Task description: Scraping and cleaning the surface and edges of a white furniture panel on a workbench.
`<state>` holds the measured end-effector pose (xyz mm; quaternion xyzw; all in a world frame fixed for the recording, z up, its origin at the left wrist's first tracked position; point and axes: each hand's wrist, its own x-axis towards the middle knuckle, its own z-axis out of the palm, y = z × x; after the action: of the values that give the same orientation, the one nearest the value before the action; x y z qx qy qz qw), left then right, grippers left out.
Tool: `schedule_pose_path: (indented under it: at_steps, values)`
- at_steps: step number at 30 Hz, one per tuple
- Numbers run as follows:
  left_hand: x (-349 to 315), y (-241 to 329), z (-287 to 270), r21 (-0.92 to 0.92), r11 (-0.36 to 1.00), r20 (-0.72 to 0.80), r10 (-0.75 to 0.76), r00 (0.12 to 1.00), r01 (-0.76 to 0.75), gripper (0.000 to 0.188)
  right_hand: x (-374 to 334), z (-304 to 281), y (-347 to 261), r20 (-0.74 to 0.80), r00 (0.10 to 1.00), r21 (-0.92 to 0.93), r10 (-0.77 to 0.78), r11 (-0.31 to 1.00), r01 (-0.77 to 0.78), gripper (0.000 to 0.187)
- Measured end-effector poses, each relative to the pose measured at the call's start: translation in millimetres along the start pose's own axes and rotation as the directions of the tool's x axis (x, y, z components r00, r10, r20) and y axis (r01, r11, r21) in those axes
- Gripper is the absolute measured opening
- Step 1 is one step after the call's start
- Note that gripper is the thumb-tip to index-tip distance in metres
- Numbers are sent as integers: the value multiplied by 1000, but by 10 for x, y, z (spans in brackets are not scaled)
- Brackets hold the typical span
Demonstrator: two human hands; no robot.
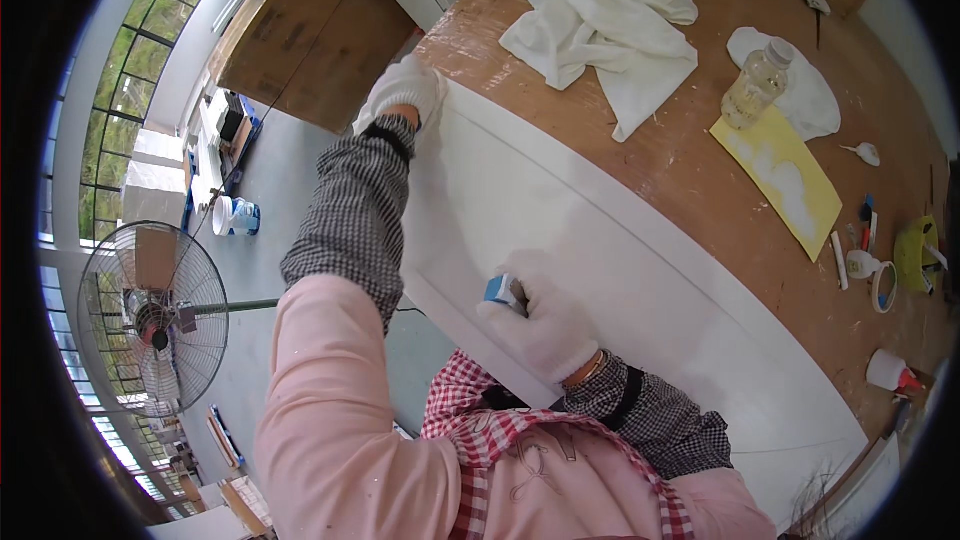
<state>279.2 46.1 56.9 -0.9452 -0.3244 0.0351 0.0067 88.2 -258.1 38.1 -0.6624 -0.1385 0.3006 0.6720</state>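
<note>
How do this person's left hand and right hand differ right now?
The left hand is at the far left corner of the white panel, while the right hand is over its near side, closer to the body. The right hand grips a small blue block; the left hand's fingers are mostly hidden, so its hold is unclear. Both hands wear white gloves.

The big white panel (650, 285) lies flat on the brown table (675, 165), long and pale, with a thin dark line following its far long side and faint greyish patches over its face. Toward its near edge there's a small block (498, 290), blue on one face and whitish beside it, partly hidden in the right hand (552, 332); I can't tell whether its underside meets the panel.
</note>
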Motion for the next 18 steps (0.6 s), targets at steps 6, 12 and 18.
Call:
schedule_pose_path:
  at_steps: [6, 12, 18]
  values:
    - [37, -52, -50, 76, 984, 23, 158, 987, -160, 40, -24, -46, -66, 16, 1000, -4, 18, 1000, -18, 32]
    - [265, -57, -70, 161, 987, -70, -9, 998, 20, 39, -36, -3, -46, 11, 1000, -23, -10, 1000, 10, 35]
    - [-66, -231, 89, 150, 969, -52, 207, 977, -197, 38, -4, -37, 55, -38, 994, -42, -102, 994, 100, 34]
